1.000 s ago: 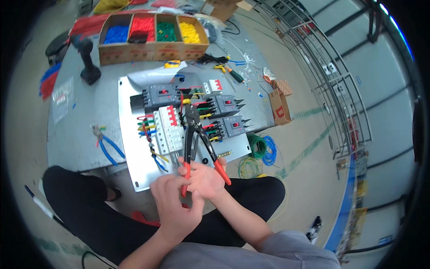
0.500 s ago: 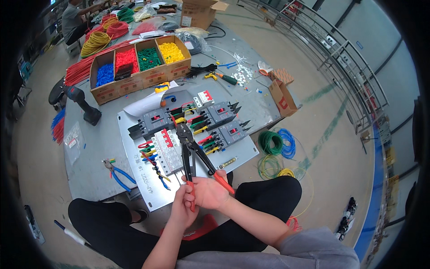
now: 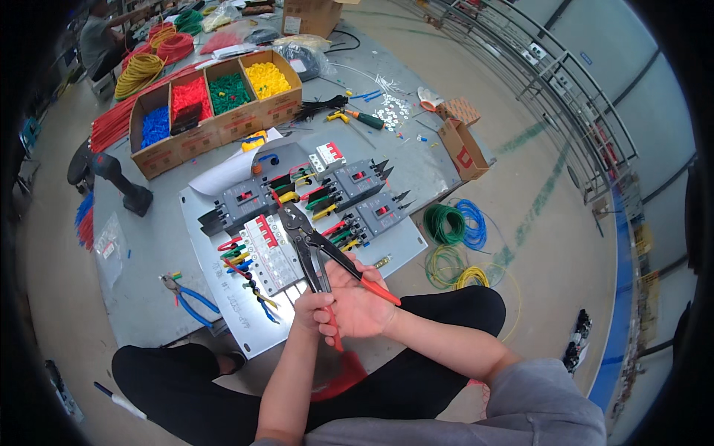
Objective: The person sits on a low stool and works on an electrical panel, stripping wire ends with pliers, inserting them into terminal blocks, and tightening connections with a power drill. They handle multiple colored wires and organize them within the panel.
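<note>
Long-handled crimping pliers (image 3: 297,227) with red grips extend over a metal panel (image 3: 230,305), their handles spread apart. My left hand (image 3: 315,311) is closed round the left grip. My right hand (image 3: 361,311) is turned palm up under the pliers, its fingers partly hidden at the right handle. The jaws are by a red wire (image 3: 276,198) and a yellow-sleeved wire end; whether they clamp it cannot be made out. On the panel sit a row of breakers with red levers (image 3: 266,232) and several dark grey circuit breakers (image 3: 244,198) with coloured wires.
Blue-handled pliers (image 3: 195,300) lie left of the panel; a cordless drill (image 3: 123,186) stands behind them. A divided cardboard box (image 3: 216,134) holds blue, red, green and yellow caps. A green-handled screwdriver (image 3: 366,120) lies farther back. Green wire coils (image 3: 444,224) rest on the floor at right.
The view has shifted, so the bench sits farther left. Both hands and the pliers' grips have moved right relative to the panel, while the jaws stay by the same wires.
</note>
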The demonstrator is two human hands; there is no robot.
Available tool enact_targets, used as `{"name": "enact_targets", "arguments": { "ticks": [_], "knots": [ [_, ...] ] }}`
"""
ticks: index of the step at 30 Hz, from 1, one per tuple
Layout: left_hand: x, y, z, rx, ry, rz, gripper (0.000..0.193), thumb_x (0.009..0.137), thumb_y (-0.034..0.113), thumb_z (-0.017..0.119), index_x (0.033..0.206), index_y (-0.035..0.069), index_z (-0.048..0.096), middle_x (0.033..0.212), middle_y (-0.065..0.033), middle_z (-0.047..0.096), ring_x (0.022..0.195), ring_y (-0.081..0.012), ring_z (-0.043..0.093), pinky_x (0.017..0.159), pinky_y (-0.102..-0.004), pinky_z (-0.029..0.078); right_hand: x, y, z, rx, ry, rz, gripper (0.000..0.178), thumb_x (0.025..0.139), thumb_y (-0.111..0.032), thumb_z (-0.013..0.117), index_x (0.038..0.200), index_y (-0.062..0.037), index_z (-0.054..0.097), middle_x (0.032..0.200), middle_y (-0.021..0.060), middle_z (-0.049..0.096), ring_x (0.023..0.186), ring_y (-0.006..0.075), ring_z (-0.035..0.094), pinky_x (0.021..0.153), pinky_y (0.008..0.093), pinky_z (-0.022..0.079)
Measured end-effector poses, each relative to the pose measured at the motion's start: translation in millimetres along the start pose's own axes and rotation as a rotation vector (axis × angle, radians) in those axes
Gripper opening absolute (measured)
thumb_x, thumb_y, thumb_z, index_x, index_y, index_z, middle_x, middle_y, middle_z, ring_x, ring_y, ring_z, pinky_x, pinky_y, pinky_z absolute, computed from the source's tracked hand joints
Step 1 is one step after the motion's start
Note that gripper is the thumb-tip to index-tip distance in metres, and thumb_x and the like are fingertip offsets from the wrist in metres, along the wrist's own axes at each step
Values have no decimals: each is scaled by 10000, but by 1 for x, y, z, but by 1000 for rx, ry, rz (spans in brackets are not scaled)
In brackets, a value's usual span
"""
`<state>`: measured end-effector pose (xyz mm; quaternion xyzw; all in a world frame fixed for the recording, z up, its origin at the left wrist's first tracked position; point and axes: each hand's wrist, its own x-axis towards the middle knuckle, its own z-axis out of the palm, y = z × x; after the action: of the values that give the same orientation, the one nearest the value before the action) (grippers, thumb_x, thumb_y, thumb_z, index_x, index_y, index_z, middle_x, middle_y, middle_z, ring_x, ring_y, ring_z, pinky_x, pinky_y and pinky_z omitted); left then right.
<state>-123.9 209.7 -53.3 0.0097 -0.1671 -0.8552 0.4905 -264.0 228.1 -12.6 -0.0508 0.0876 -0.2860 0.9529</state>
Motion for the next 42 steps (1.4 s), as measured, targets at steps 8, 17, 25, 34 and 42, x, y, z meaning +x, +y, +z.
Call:
{"name": "enact_targets", "arguments": {
  "ticks": [8,17,25,34,42],
  "knots": [
    [5,6,-9,88,-33,-4,744,840,210,694,1504,-43,477,1366,-190,650,1424,-375,569,1274,-511,400,3,2,-8,-13,16,-75,888,912,-794,605,1494,-127,533,1132,166,638,891,369,655,814,475,544],
    [8,17,-15,150,58,-98,763,769,172,633,1503,3,511,1365,-190,638,1269,-327,650,1178,-425,491,-8,-48,-9,-144,-5,275,912,831,-344,743,1614,-9,415,1528,307,559,1465,568,505,1288,627,347],
    [6,14,-26,68,-32,-32,513,966,174,601,1441,-19,578,1291,-178,676,1249,-275,644,1156,-424,478,-3,-38,3,-196,174,283,883,863,-259,727,1655,-106,367,1499,258,551,1424,481,550,1289,685,336],
    [-6,21,-14,174,58,-64,407,1043,302,653,1311,-4,667,1127,-138,731,1087,-234,707,1013,-383,571,3,-1,16,-232,193,153,488,1030,-424,708,1385,-168,493,1116,75,581,1032,268,594,1024,541,483],
    [-5,21,-8,258,123,-44,372,1024,300,662,1226,-11,692,1063,-138,738,999,-222,709,939,-370,580,1,3,9,-265,243,120,458,1121,-574,579,1269,-142,555,1022,50,559,892,226,563,882,480,481]
  ]
}}
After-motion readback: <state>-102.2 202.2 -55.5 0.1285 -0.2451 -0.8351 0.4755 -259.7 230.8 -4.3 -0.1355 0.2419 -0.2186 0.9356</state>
